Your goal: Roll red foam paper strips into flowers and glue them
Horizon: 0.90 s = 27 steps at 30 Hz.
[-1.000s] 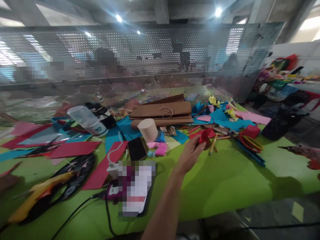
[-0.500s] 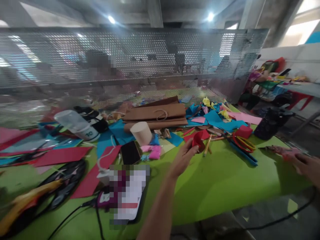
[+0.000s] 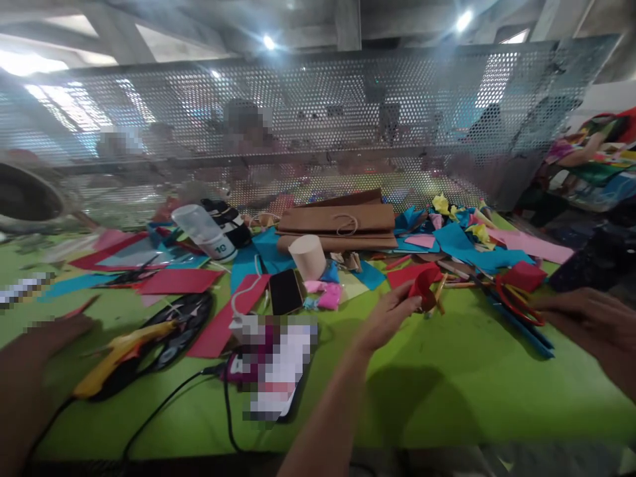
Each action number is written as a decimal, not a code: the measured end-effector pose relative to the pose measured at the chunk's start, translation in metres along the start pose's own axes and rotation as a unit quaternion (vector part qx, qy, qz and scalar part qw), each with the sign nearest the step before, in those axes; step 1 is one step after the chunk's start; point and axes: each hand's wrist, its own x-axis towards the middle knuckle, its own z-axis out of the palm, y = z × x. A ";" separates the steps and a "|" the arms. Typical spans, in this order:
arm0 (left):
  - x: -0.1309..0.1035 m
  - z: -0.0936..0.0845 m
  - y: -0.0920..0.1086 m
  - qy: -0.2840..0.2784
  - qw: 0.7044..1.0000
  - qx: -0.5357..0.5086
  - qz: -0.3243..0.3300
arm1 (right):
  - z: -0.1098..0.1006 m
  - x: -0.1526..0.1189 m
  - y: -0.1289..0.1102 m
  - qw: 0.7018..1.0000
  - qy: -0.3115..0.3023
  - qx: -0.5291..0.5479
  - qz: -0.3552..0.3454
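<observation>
Red paper (image 3: 424,289) in half-closed left hand (image 3: 388,318)

“1” on pale bottle (image 3: 205,233) — second digit blurred, other marks unreadable

A craft workspace — coloured paper (image 3: 176,281), pencils (image 3: 440,295) and a glue gun (image 3: 126,351) across a green table (image 3: 422,397).

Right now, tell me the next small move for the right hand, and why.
I'd probably close the right hand on the red loop handle: its fingertips are beside the loop, while the left hand holds the curled red paper.
</observation>
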 end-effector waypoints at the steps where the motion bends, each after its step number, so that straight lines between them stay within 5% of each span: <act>1: 0.001 0.000 0.000 -0.001 1.000 -0.003 -0.001 | 0.013 0.008 -0.018 0.998 -0.036 0.023 -0.039; 5: 0.003 0.002 -0.001 -0.011 1.000 -0.011 0.008 | 0.066 0.037 -0.078 0.978 -0.136 0.093 -0.125; 10: 0.003 0.002 0.002 -0.027 0.998 0.023 0.049 | 0.102 0.058 -0.088 0.973 -0.162 0.111 -0.121; 15: 0.001 0.000 0.007 -0.013 0.995 0.072 0.075 | 0.104 0.066 -0.086 0.970 -0.174 0.111 -0.126; 27: 0.004 0.004 -0.008 -0.003 0.999 0.004 0.035 | 0.104 0.075 -0.083 0.959 -0.180 0.109 -0.189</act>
